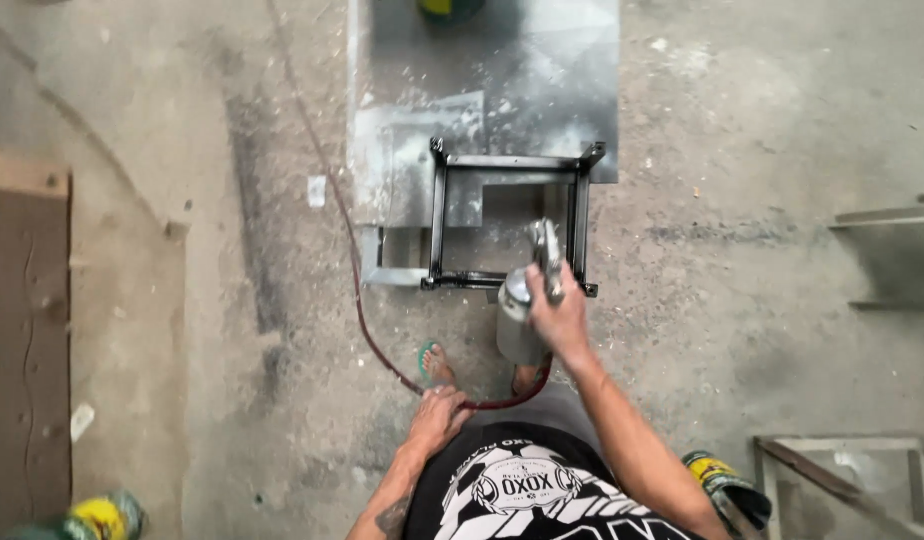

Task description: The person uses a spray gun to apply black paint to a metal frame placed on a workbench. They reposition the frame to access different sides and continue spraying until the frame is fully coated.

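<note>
My right hand [560, 318] grips a metal spray gun [544, 262] with a silver cup [515, 320] hanging below it, its nozzle held over the near right side of a black square metal frame [509, 218]. The frame rests on a grey metal sheet [492, 90] laid on the concrete floor. My left hand [437, 418] is down by my waist, closed around a dark red hose [354, 285] that curves across the floor and loops back to the gun. My foot in a green sandal [434, 363] stands just before the frame.
A brown wooden board [27, 340] lies along the left edge. A metal shelf frame [887, 255] sits at right, and another rusty frame [842, 480] at bottom right. Paint cans stand at bottom left [102, 517] and beside my right arm [727, 485].
</note>
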